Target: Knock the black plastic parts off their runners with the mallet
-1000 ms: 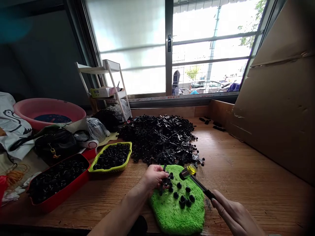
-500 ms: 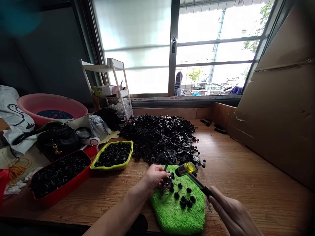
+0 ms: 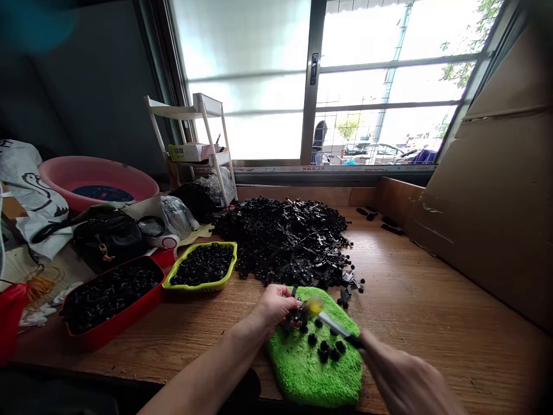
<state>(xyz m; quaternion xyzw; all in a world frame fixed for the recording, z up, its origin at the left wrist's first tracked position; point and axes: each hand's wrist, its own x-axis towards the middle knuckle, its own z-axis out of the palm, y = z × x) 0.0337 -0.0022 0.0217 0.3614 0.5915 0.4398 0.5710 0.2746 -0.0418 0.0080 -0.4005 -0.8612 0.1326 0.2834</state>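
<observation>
My left hand [image 3: 279,308] pinches a small black plastic part [image 3: 297,313] at the upper left of a fluffy green cloth pad [image 3: 311,380]. In my right hand [image 3: 400,369] is a mallet [image 3: 343,329], gripped by its black handle. Its yellow head, smeared by motion, is right beside the black part; whether the two touch I cannot tell. Several round black knobs [image 3: 324,349] lie on the pad under the mallet's shaft. Beyond the pad rises a big heap of black plastic parts [image 3: 289,242].
A yellow-green basket [image 3: 222,282] and a red tub [image 3: 125,325], both full of black pieces, stand to the left. Behind them are a black bag [image 3: 108,236], a pink basin [image 3: 97,173] and a white rack [image 3: 207,109]. A cardboard sheet [image 3: 492,213] leans at right.
The mallet's head has swung down and left toward the part in my left hand. My left hand keeps its hold on the pad. The whole view has shifted slightly.
</observation>
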